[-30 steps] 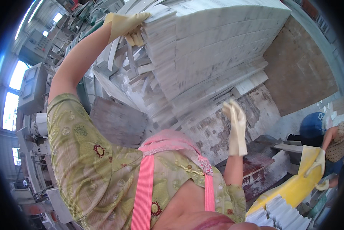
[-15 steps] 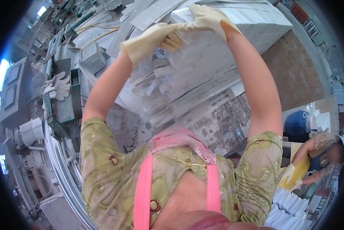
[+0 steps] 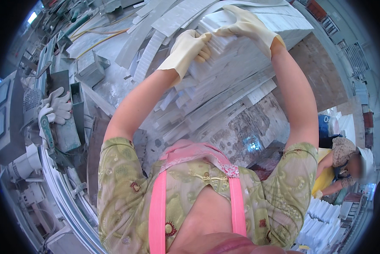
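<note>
A stack of white, grey-veined marble slabs (image 3: 279,19) stands in front of me, its layered end facing my hands. My right hand (image 3: 247,28), in a cream rubber glove, lies over the stack's near left top corner with thumb and fingers spread apart. Just left of it is my left hand (image 3: 192,48), gloved alike, its fingers curled in at the slab ends. What those fingers hold, if anything, is hidden. The right thumb tip comes close to the left fingers. Below both hands, thin marble strips (image 3: 185,95) jut out unevenly from the stack.
Long loose stone strips (image 3: 149,53) lie left of the stack. Machinery with a metal rail (image 3: 56,186) runs along my left, a pair of white work gloves (image 3: 56,106) on it. At lower right a co-worker (image 3: 346,163) bends beside white stacked pieces (image 3: 323,224).
Both hands have shifted right in the picture, the left one more clearly, and its wrist has turned more upright. The view itself has swung slightly. At right, the co-worker bends lower.
</note>
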Motion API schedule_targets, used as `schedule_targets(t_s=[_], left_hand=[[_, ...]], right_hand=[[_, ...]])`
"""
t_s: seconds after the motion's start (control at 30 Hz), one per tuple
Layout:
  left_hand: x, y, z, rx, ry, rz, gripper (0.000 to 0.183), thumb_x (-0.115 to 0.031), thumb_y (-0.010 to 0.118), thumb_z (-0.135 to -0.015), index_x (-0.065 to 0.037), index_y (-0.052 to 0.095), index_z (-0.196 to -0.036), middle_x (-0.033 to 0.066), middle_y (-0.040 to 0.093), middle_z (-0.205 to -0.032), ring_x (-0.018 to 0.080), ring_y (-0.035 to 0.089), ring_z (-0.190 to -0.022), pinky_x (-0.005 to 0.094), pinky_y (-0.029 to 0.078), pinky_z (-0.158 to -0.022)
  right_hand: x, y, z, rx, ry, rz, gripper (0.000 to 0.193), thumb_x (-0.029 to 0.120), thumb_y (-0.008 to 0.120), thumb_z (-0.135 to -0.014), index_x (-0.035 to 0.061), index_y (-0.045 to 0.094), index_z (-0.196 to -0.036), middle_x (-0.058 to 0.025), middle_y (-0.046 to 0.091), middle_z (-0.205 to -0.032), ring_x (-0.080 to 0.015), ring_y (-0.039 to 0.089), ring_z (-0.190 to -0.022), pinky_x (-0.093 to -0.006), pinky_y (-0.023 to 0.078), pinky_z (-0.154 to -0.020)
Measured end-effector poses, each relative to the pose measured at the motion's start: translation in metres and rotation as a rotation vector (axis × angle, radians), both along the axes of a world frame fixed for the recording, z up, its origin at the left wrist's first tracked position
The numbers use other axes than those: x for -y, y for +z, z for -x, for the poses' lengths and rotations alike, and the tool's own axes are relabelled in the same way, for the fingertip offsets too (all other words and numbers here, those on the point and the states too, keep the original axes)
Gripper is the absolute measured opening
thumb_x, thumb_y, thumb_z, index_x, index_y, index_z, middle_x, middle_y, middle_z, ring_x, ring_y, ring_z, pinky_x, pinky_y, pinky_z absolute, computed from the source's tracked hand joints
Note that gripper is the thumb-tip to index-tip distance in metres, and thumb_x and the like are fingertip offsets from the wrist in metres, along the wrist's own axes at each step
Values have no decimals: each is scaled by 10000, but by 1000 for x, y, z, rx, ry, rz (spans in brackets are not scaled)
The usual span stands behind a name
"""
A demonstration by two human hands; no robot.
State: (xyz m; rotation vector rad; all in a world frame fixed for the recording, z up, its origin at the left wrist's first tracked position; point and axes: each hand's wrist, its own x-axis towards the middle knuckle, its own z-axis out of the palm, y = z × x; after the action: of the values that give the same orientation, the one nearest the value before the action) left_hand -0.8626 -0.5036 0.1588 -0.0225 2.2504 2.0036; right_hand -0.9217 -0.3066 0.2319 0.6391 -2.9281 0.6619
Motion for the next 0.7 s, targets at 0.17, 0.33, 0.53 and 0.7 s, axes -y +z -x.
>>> schedule_targets(t_s=[0.17,0.33,0.53,0.7], left_hand=[[5,-1,5,-4,-114,-13,324,-299,576,-1013,0,631,-903,59,689,-745,109,629,-615,236,517,-597],[19,-4,22,55,-343,-152,297,-198,455,-1002,48,620,-979,93,663,-822,87,576,-601,237,494,-558],[13,0,27,82,-285,-92,186,-103,419,-940,13,557,-893,9,556,-725,49,453,-552,241,372,-489],[8,1,10,-94,-167,76,318,-170,368,-1039,40,601,-989,117,699,-812,150,615,-614,283,526,-599]], right_hand=[[-13,-2,2,-11,-93,34,1045,510,832,-644,44,459,-1501,-224,525,-1458,-337,481,-1374,-408,398,-1114],[-39,9,7,-191,-214,-17,923,517,835,-707,-1,525,-1405,-232,631,-1327,-362,611,-1226,-414,472,-1046],[-88,-12,-43,-85,-245,833,816,380,814,-776,-3,502,-1425,-171,650,-1185,-278,646,-1039,-390,509,-907],[-68,-103,-113,102,-236,1369,854,372,761,-847,3,383,-1518,-140,576,-1262,-229,583,-1116,-393,526,-913]])
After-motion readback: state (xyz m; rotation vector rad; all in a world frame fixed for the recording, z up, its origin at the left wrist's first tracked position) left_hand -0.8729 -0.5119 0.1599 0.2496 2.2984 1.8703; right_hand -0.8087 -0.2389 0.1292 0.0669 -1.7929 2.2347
